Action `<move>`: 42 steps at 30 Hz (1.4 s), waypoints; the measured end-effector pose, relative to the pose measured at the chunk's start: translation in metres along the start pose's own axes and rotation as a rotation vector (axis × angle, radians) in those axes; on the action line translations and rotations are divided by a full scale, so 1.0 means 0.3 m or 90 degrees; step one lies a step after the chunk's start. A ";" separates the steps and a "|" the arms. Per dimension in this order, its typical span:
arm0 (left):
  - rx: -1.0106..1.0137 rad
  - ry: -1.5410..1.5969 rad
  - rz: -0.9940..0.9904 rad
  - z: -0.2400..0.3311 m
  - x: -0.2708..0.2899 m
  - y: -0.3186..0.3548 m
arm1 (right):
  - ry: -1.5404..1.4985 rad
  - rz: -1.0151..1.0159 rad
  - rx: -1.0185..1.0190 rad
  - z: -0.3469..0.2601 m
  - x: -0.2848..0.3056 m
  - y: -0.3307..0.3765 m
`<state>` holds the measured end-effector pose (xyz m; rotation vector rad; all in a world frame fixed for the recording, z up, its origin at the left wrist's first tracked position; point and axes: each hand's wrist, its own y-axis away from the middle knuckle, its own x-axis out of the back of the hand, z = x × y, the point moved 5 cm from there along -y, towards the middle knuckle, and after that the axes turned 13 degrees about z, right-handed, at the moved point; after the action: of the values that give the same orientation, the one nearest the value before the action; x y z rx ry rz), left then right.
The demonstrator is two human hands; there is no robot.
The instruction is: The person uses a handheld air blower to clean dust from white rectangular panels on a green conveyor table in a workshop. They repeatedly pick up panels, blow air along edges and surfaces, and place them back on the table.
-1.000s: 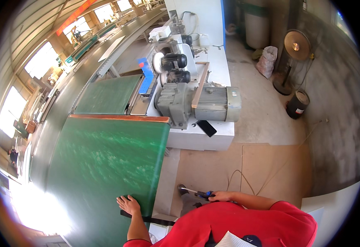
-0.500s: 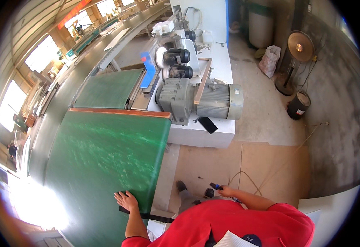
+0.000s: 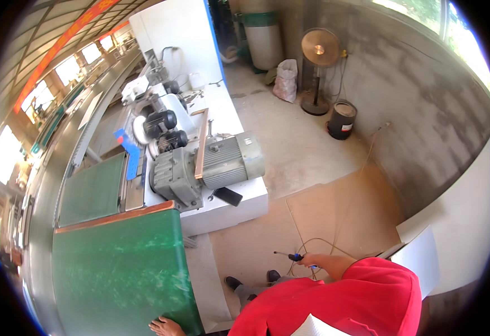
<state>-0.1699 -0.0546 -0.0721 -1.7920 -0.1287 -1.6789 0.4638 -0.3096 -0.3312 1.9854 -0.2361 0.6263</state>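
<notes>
The right hand (image 3: 314, 260) was closed around a blue tool (image 3: 292, 257); its thin hose (image 3: 334, 224) on the floor might trip feet. The left hand (image 3: 166, 326) lay flat on the green board (image 3: 116, 274), which might slide off.

board (image 3: 116, 274) lies front-left, left hand (image 3: 165, 326) on its near edge. motor (image 3: 208, 168) sits on the machine base (image 3: 231, 207) just behind the board. right hand (image 3: 312, 260) is right of the board, over the floor, holding a tool (image 3: 289, 256). fan (image 3: 319, 67) and bucket (image 3: 342, 119) stand far right, by the wall.
</notes>
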 end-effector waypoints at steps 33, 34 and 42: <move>-0.021 0.000 0.062 0.021 0.037 0.024 | -0.029 -0.048 0.079 -0.110 -0.106 0.044; -0.022 0.002 0.063 0.022 0.037 0.025 | -0.028 -0.044 0.102 -0.124 -0.103 0.056; -0.021 0.030 0.089 0.009 0.016 0.033 | 0.021 -0.066 0.097 -0.162 -0.093 0.071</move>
<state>-0.1620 -0.0625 -0.0715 -1.7416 0.0451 -1.6309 0.4154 -0.2802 -0.3114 2.1171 -0.0667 0.6252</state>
